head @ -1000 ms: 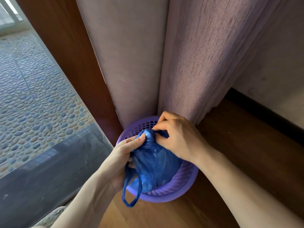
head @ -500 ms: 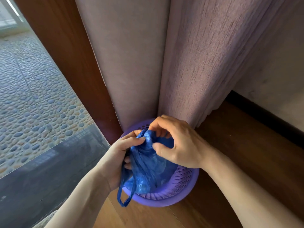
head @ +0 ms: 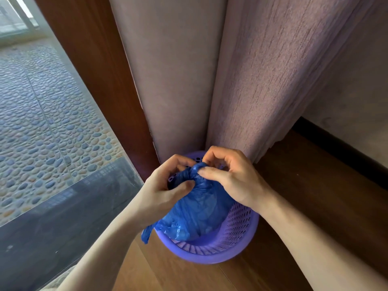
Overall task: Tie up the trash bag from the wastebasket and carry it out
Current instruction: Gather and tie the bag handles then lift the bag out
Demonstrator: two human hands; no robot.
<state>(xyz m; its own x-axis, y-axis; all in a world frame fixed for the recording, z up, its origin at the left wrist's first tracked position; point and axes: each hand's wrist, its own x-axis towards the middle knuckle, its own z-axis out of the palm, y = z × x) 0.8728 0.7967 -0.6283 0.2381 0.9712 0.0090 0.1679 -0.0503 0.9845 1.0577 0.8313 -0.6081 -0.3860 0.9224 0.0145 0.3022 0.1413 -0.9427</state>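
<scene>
A blue plastic trash bag (head: 199,211) sits inside a purple perforated wastebasket (head: 241,234) on the wooden floor. Its top is gathered into a twisted bunch between both hands. My left hand (head: 165,190) grips the bag's neck from the left, thumb pressed on the plastic. My right hand (head: 231,175) pinches the bunched top from the right with thumb and fingertips. One bag handle (head: 146,234) hangs down over the basket's front left rim. The basket's far rim is hidden behind my hands and the curtain.
A mauve curtain (head: 252,80) hangs right behind the basket, touching its back. A brown wooden door frame (head: 100,80) stands to the left, with glass and a pebble-tiled floor (head: 42,133) beyond. A dark baseboard (head: 340,143) runs along the right wall.
Both hands have closed tighter on the bag's top, twisting it into a narrower bunch. The hanging handle loop has been pulled up shorter under my left wrist.
</scene>
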